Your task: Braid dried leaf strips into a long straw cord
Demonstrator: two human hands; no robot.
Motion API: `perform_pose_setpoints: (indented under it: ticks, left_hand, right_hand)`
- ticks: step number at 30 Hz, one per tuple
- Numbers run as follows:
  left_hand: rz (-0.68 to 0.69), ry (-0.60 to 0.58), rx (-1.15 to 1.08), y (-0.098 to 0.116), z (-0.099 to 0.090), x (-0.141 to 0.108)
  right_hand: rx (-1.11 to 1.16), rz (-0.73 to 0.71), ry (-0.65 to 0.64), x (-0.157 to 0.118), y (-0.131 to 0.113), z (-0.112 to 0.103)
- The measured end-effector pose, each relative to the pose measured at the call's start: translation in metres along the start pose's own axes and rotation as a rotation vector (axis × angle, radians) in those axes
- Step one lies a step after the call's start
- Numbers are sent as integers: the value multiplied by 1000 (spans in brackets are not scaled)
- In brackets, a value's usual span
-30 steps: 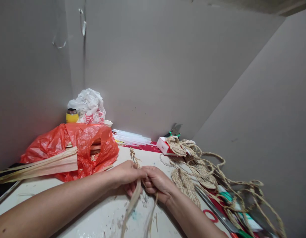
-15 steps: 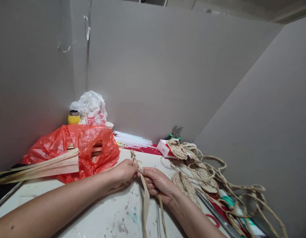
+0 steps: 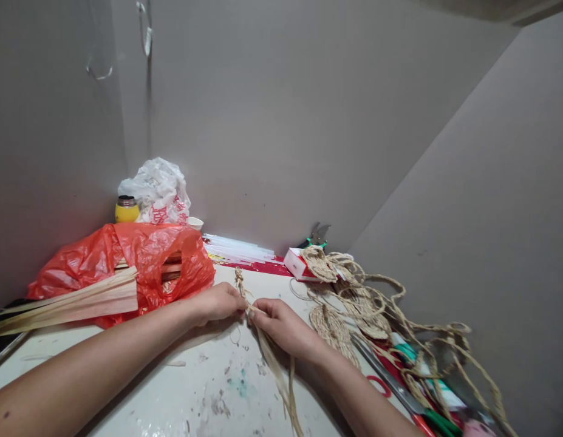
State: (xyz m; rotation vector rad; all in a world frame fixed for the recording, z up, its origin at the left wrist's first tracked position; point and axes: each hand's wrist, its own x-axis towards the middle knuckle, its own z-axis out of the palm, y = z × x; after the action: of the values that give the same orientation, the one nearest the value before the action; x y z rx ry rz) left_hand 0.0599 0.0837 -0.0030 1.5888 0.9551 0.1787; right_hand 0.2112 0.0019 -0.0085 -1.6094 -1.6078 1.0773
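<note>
A short tan braid of flat fibre strips [image 3: 239, 278] lies pointing away from me at the middle of the white table [image 3: 203, 388]. My left hand [image 3: 224, 302] pinches its near end from the left. Just to the right, my right hand [image 3: 272, 320] is closed on the strips, with its fingertips close to the left ones. Long loose strips [image 3: 277, 373] hang from under my right hand toward the table's front edge. The fingertips partly hide where the strips cross.
On the left, a red plastic bag [image 3: 147, 249] holds strips, with wide pale husks [image 3: 112, 294] over it. Behind stand a yellow jar [image 3: 127, 210] and a white bag [image 3: 158, 185]. Glue sticks [image 3: 238, 249], coiled rope [image 3: 331, 328], pliers [image 3: 318, 235] and scissors [image 3: 390, 379] lie back and right.
The view has shifted slightly. My right hand has turned, its fingers less curled beneath. The loose strips have swung right and now lie together.
</note>
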Motion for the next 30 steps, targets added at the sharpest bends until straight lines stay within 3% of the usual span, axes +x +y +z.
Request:
perform_pose_setpoints:
  ticks: [6, 12, 16, 24, 27, 30]
  left_hand:
    - [-39, -125, -142, 5, 0, -3]
    - [-64, -133, -249, 4, 3, -4]
    - [-36, -72, -212, 3, 5, -3]
    - [-43, 46, -128, 4, 12, -7]
    - [-33, 47, -153, 3, 12, -6]
    - [-32, 35, -197, 5, 13, -8]
  right_hand:
    - [-318, -120, 133, -2, 5, 0]
    - [-485, -149, 181, -7, -2, 1]
    - [-577, -128, 188, -11, -9, 1]
    - [-412, -30, 103, -14, -17, -10]
    - [-266, 5, 36, -14, -18, -3]
    - [-310, -10, 65, -16, -15, 9]
